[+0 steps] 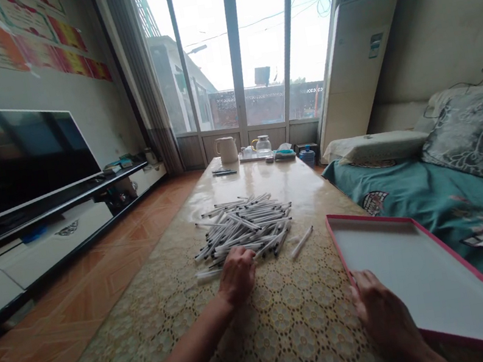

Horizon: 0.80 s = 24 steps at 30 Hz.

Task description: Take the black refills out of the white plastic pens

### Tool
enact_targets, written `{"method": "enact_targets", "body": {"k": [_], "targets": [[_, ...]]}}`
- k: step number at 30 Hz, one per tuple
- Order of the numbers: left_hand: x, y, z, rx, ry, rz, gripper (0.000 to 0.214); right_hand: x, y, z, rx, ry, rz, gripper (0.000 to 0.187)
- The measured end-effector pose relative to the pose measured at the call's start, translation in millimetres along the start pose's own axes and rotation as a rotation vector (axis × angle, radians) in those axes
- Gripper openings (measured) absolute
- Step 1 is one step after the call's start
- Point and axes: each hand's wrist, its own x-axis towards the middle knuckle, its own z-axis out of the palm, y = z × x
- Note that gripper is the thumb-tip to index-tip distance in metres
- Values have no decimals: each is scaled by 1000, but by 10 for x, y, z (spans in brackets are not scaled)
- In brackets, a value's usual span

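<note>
Many pens (244, 224) are lying heaped on the table (303, 325), long axes mostly crosswise, dark ends pointing variously; we are finding the left hand (238, 274) there, fingers curled, hold undeterminable, the right hand (380, 303) gripping the tray (427, 267)

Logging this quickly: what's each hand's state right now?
Left hand: curled at slim white black-tipped pens; grip unclear.
Right hand: curled at pink-rimmed white rectangular tray; grip unclear.

Narrow gap between loose pen (302, 243) and pink-rimmed tray (417, 266)
</note>
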Motion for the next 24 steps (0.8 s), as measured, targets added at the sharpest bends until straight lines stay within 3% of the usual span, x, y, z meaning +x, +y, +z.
{"method": "enact_targets", "body": {"k": [5, 10, 20, 24], "targets": [[210, 14, 151, 60, -17, 1, 14, 65, -267, 51, 48, 30, -18, 27], [247, 21, 201, 108, -16, -33, 11, 151, -511, 99, 88, 50, -24, 33], [75, -15, 71, 129, 18, -55, 16, 220, -749, -169, 116, 88, -146, 34], [-30, 6, -63, 90, 98, -48, 11, 314, -823, -284, 137, -45, -36, 26]]}}
